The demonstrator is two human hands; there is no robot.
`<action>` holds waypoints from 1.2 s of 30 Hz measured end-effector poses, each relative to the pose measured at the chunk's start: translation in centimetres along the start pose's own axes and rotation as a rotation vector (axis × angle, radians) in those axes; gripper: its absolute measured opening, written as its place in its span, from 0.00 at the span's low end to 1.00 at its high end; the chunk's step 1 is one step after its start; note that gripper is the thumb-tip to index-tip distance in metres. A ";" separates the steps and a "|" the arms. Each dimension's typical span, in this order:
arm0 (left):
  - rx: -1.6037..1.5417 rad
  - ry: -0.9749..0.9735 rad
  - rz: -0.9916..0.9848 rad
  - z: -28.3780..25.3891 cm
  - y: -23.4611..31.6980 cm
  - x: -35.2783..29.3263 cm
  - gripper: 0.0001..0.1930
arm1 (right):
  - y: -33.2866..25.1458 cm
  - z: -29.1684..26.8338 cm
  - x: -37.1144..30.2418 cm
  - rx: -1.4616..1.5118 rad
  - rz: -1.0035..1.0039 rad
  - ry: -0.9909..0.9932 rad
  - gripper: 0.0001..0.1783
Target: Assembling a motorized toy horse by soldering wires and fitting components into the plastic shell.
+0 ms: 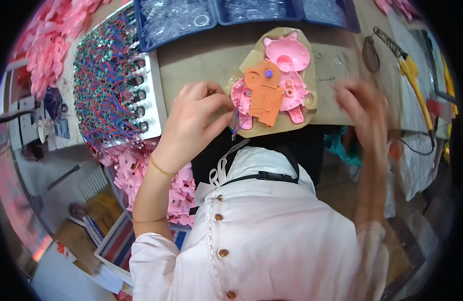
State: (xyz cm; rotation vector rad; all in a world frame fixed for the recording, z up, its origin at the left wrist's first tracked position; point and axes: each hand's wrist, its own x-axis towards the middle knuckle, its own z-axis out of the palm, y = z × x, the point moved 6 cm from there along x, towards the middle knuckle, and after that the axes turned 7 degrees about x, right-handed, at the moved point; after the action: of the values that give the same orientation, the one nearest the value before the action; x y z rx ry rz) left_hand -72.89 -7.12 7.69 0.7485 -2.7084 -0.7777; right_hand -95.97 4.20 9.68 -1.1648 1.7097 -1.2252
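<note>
A pink plastic toy shell (287,52), shaped like a pig, lies with its hollow side up on a tan holding board (259,131). Over its lower half sits a flat orange plate (267,98) with a round purple knob (268,73). Thin red and blue wires (236,123) hang off the shell's left side. My left hand (199,113) is beside them, fingers bent and drawn together at the wires; what they pinch, if anything, is hidden. Off to the right of the board, my right hand (359,103) is raised and smeared by motion, touching nothing visible.
At left a white tray (153,100) carries many wired circuit boards (101,80). Blue bins (173,30) of clear plastic parts line the back. A yellow-handled soldering iron (414,85) stands at right. Pink shells (128,175) fill a container below left, with more piled far left.
</note>
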 end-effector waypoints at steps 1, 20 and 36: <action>-0.003 -0.010 0.011 0.0 0.1 0.1 0.07 | -2.2 2.4 2.2 -0.158 -0.217 -0.119 0.08; -0.997 0.255 -0.458 1.0 -2.2 0.8 0.11 | -2.9 2.3 3.7 -0.216 -0.166 0.001 0.06; -0.722 0.365 -0.475 3.8 -0.9 -2.3 0.11 | -3.0 12.0 3.7 -0.610 -0.424 -0.588 0.13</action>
State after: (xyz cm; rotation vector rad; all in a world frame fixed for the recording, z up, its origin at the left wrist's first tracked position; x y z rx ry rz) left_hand -71.90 -4.99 3.86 1.1899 -1.7406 -1.4362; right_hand -85.51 -3.38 8.94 -2.0878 1.4370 -0.4666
